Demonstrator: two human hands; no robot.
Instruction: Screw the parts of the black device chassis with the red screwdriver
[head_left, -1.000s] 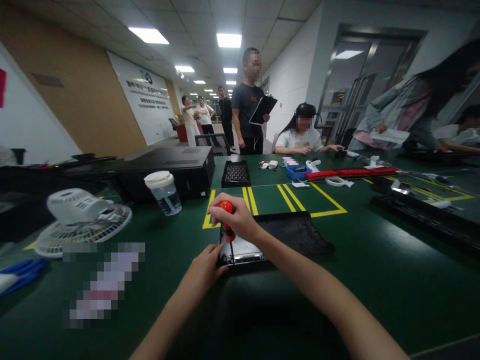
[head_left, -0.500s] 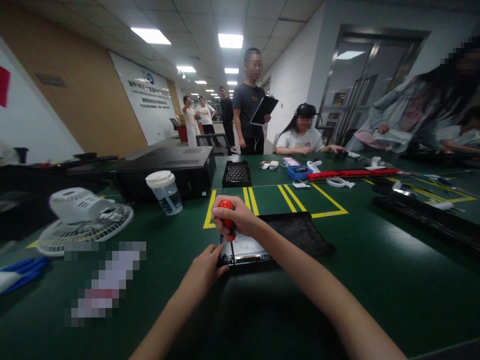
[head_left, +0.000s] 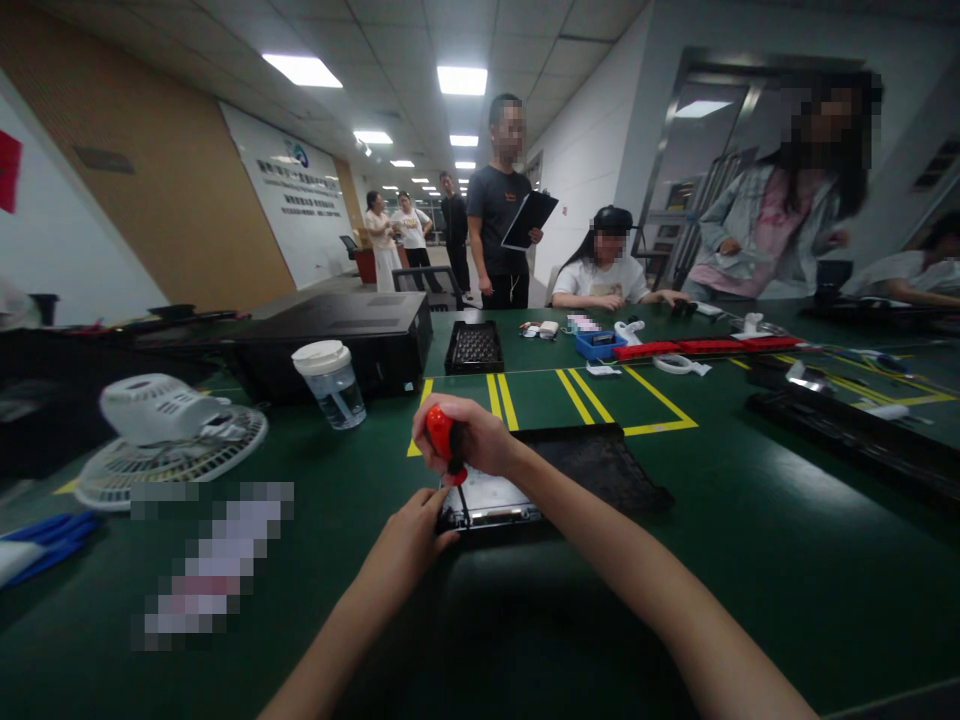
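Note:
My right hand (head_left: 469, 435) is wrapped round a red-and-black screwdriver (head_left: 439, 432). Its thin shaft points down, slightly tilted, with the tip at the left front corner of a shiny metal plate (head_left: 499, 492). That plate lies on a black panel (head_left: 592, 460), which rests on the green table. Thumb and fingers of my left hand (head_left: 411, 535) pinch the panel's left front corner, close beside the screwdriver tip. Whatever sits right under the tip is too small to make out.
A lidded cup (head_left: 330, 385) stands left of the panel, near a big black case (head_left: 337, 335). Farther left lie a white fan part (head_left: 161, 430) and blue-handled things (head_left: 52, 540). Behind are a black tray (head_left: 474, 347) and a blue box (head_left: 600, 345). Several people stand or sit beyond.
The screwdriver handle has tilted to the left as my right hand turned, showing more of the handle. My left hand stays on the panel. A person at the right has straightened up.

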